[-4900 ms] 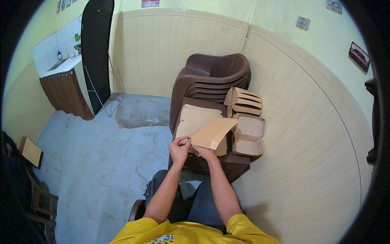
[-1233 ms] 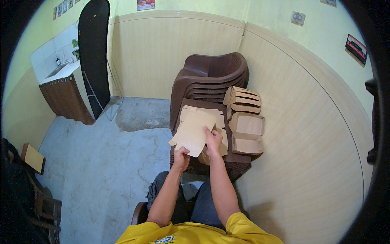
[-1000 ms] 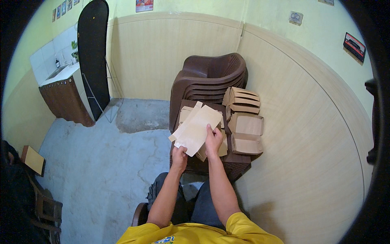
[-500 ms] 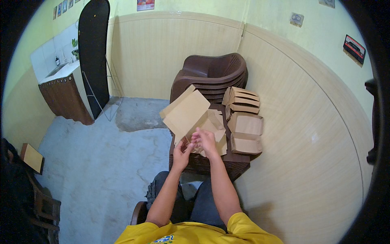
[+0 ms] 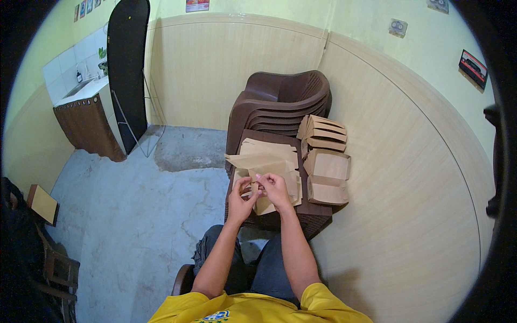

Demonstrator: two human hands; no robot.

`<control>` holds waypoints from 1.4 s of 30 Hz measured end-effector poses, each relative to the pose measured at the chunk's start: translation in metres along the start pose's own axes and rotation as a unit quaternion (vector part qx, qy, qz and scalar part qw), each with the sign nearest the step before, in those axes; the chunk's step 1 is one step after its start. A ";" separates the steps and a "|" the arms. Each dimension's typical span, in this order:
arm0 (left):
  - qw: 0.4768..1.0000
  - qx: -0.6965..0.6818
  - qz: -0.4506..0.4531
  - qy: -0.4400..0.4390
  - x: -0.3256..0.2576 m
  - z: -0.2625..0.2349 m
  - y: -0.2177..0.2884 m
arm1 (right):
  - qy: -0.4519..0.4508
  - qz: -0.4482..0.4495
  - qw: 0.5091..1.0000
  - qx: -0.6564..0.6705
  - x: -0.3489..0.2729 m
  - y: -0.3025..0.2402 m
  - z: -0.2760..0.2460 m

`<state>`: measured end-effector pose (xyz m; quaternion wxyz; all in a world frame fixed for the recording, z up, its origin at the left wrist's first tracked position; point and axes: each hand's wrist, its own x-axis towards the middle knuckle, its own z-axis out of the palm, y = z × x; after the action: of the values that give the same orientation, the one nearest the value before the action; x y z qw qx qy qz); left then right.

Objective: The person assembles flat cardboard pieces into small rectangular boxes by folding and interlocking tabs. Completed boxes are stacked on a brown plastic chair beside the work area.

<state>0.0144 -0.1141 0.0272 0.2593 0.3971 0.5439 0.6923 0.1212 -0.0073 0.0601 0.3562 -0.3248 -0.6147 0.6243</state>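
Note:
Straight in front of me a partly folded brown cardboard box (image 5: 263, 162) sits over flat cardboard sheets (image 5: 264, 145), its long panel slanting up on the far side. My left hand (image 5: 240, 202) grips the near left part of this box between curled fingers and thumb. Close beside it, my right hand (image 5: 276, 192) pinches a small flap of the same box near its middle. Both hands almost meet, and their fingers partly hide the folds.
The sheets rest on a brown woven-look plastic surface (image 5: 319, 211). At its right lie an opened folded box (image 5: 329, 185) and a row of folded boxes (image 5: 327, 133). Stacked brown chairs (image 5: 277, 102) stand behind. A wood-look wall panel (image 5: 398, 156) borders the right side.
The raised cardboard panel has come down and now slants low over the flat sheets. My right hand has lowered slightly, and its fingers pinch the box's flap.

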 end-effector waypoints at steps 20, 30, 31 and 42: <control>0.967 -0.156 -0.157 0.130 0.007 0.005 -0.013 | 0.016 -0.141 0.970 -0.200 -0.009 0.041 -0.005; 0.972 -0.107 -0.180 0.109 0.008 0.000 -0.015 | 0.011 -0.164 0.958 -0.234 -0.016 0.036 -0.006; 0.973 -0.109 -0.172 0.105 0.008 0.000 -0.015 | 0.015 -0.140 0.961 -0.236 -0.016 0.036 -0.007; 0.984 0.070 -0.112 0.119 0.009 0.007 -0.027 | 0.030 -0.168 0.967 -0.190 -0.023 0.039 -0.003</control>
<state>0.0132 -0.0958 0.0046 0.2408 0.2657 0.6588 0.6614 0.1340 -0.0249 0.0207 0.4059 -0.2972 -0.7568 0.4173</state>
